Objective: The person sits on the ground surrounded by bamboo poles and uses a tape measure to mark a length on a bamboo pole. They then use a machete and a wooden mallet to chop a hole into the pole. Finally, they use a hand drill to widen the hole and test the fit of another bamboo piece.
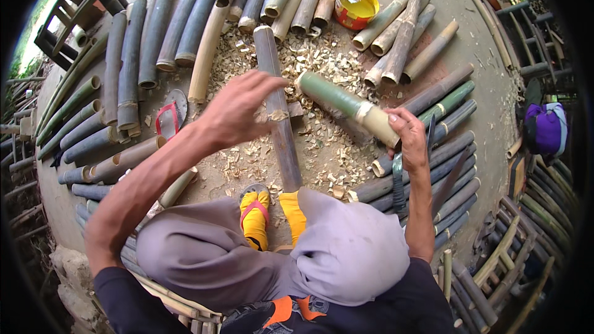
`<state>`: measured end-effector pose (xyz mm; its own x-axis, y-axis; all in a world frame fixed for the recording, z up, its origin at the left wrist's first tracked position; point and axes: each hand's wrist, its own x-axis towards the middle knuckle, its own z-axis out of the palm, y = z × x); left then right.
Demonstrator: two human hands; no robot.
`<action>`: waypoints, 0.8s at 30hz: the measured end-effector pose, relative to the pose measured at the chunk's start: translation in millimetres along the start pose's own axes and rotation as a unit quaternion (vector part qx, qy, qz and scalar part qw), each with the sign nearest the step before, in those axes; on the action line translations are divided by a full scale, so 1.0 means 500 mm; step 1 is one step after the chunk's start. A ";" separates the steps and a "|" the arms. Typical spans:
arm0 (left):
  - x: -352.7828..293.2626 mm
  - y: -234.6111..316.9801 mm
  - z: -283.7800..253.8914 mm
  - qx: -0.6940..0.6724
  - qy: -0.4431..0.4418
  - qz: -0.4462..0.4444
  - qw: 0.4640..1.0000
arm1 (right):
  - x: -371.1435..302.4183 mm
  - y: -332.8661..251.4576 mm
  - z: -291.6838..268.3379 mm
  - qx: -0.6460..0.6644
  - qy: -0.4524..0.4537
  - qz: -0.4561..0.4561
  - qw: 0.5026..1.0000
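Observation:
My right hand (408, 136) grips a short green bamboo piece (334, 96) by its pale, scraped end, with the green end pointing up and left. My left hand (244, 108) is over a dark bamboo pole (287, 148), fingers apart and slightly blurred, with nothing in it. That pole runs from between my feet toward the far side. Whether the left hand touches the pole, I cannot tell. By my right wrist is a dark, narrow strip-like thing (399, 185), partly hidden, whose kind is unclear.
Pale wood shavings (328, 62) cover the ground ahead. Dark bamboo poles (192, 18) fan out around me, with more bamboo poles (445, 148) stacked at right. A red and yellow tub (356, 7) stands at the far side. A loose sandal (171, 114) lies at left.

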<state>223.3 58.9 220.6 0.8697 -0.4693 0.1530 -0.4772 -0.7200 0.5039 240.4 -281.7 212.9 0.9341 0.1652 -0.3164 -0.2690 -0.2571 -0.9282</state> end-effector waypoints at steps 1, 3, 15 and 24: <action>0.028 0.034 0.003 -0.003 -0.037 0.038 0.999 | -0.014 -0.022 0.001 -0.004 -0.031 0.011 0.999; 0.052 0.103 0.027 0.053 -0.083 0.057 0.993 | -0.029 -0.044 0.013 0.042 -0.132 0.006 0.990; -0.083 0.020 0.131 -0.340 0.229 -0.275 0.870 | -0.162 0.364 -0.207 -0.470 0.209 -0.038 0.857; -0.154 0.058 0.200 -0.367 0.249 -0.286 0.850 | -0.244 0.508 -0.261 -0.527 0.273 0.102 0.799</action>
<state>129.9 22.9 138.5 0.9658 0.2553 -0.0461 0.0892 -0.1601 0.9831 89.0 -491.4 41.3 0.9367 -0.3478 -0.0407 -0.3501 -0.9316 -0.0980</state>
